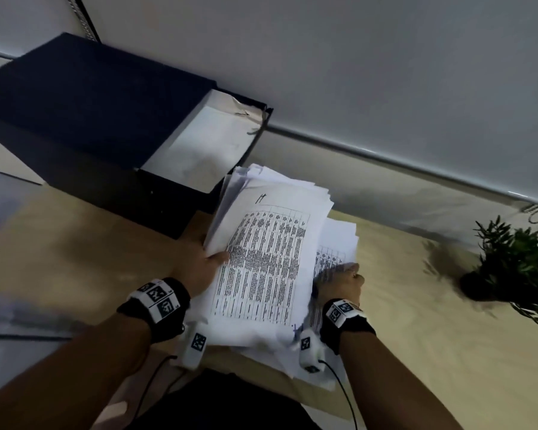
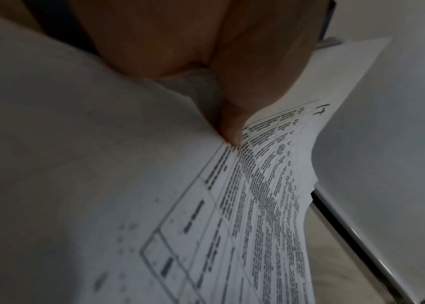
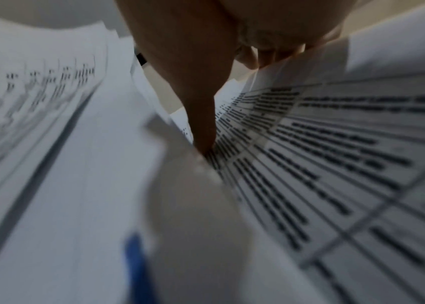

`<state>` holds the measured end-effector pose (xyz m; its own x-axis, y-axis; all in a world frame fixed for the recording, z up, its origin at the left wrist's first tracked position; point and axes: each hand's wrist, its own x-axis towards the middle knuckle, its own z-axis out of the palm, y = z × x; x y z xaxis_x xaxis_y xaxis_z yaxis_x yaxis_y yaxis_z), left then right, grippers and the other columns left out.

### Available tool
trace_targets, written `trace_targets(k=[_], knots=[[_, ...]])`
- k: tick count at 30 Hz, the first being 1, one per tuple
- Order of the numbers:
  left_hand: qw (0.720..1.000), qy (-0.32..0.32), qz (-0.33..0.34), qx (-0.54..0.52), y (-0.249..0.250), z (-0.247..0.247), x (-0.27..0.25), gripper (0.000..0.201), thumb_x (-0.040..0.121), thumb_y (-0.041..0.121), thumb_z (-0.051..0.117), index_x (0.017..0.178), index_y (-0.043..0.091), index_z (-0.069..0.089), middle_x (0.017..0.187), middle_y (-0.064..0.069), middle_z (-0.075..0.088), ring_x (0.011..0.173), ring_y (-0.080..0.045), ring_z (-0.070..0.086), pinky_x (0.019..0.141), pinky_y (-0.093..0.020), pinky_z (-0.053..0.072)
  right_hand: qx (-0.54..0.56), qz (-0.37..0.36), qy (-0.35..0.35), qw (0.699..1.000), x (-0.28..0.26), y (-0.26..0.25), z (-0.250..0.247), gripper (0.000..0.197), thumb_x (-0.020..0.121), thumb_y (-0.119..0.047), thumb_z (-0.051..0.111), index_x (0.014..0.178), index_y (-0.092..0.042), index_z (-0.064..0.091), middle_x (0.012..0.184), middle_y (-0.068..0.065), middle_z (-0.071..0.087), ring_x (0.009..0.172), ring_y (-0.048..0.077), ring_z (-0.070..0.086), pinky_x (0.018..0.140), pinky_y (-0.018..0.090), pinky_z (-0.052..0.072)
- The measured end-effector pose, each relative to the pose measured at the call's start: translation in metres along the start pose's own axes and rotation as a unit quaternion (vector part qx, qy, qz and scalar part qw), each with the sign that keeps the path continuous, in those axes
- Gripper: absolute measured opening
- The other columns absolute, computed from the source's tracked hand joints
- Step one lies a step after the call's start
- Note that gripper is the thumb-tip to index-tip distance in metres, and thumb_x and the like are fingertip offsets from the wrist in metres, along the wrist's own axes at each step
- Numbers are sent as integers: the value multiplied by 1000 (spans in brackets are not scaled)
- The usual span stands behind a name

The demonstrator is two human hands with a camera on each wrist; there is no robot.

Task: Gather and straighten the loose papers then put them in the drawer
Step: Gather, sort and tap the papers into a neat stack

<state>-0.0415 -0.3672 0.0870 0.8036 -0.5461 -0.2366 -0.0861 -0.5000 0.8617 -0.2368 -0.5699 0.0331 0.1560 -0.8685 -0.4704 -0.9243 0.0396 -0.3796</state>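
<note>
Both hands, left hand and right hand, pinch the printed white paper stack, its long axis pointing toward the open black drawer just ahead-left.

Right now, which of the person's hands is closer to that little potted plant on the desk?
The right hand. It grips the right edge of the papers, on the side facing the potted plant. The left hand holds the papers' opposite edge, farther away, nearer the open drawer.

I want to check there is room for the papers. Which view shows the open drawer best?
The head view: the drawer stands pulled out of the black cabinet, with a white sheet lying inside. The left wrist view shows only a dark sliver behind the left hand; the right wrist view shows none of it.
</note>
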Motion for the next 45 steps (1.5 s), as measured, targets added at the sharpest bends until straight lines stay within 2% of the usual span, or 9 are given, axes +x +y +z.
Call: trace_targets(k=[8,14,20,26,29,33,37,41,45], knots=[[989,-63,-127,-41,-27,5,6,38,85,10,72,120,1,62,113,-12,69,105,-30,65,97,-37,49,66,-30,64,995,7,-5,-26,21,81,-13,70,95,-3,59,107,24,67,98,39,65,75,35,50],[982,-74,-175,-17,-41,12,8,33,81,11,76,111,2,67,106,-14,71,97,-28,66,90,-35,51,60,-172,204,962,1,-26,-137,25,77,-23,76,81,2,70,75,26,68,74,40,68,60,31,41],[980,-83,-178,20,-41,16,7,25,81,15,77,102,5,66,99,-10,68,90,-23,63,81,-29,47,249,-232,140,930,-28,-44,-215,19,76,-17,82,85,-4,72,68,5,71,45,11,65,42,17,48],[980,-60,-186,-49,-37,13,6,63,85,54,60,123,3,61,110,-8,66,102,-27,64,97,-37,47,269,-162,15,949,-4,-44,-137,18,75,-17,80,81,-6,67,58,6,67,38,9,59,44,28,52],[972,7,-167,-163,-19,14,6,54,98,41,50,140,8,46,134,2,49,126,-18,46,113,-31,29,191,-121,-73,971,10,-45,-62,18,82,-11,70,90,-9,54,73,10,64,55,22,63,52,33,56],[973,-75,-181,-125,-39,15,17,83,62,62,78,129,18,59,128,-5,64,114,-27,62,107,-49,44,102,-163,-189,963,14,-48,21,10,97,-24,48,90,-17,50,82,10,54,71,28,63,56,32,55],[988,-79,-133,-7,-34,11,12,51,78,21,70,126,12,57,122,-5,66,109,-25,63,103,-43,47,-40,-75,6,996,4,-43,12,62,85,-43,58,137,-14,43,138,12,44,127,38,42,102,47,38],[990,-74,-101,-67,-33,-7,6,44,88,3,63,129,14,54,122,-3,66,111,-22,62,104,-41,45,-65,67,62,994,16,-14,-4,133,51,-81,69,152,-11,16,150,12,27,134,37,28,107,55,30],[991,-80,-80,-76,-38,-18,5,47,90,-1,61,133,15,52,123,0,64,114,-19,59,105,-37,42,-105,18,38,994,10,-19,7,139,53,-70,80,153,-6,8,149,17,26,133,37,31,102,55,37]])
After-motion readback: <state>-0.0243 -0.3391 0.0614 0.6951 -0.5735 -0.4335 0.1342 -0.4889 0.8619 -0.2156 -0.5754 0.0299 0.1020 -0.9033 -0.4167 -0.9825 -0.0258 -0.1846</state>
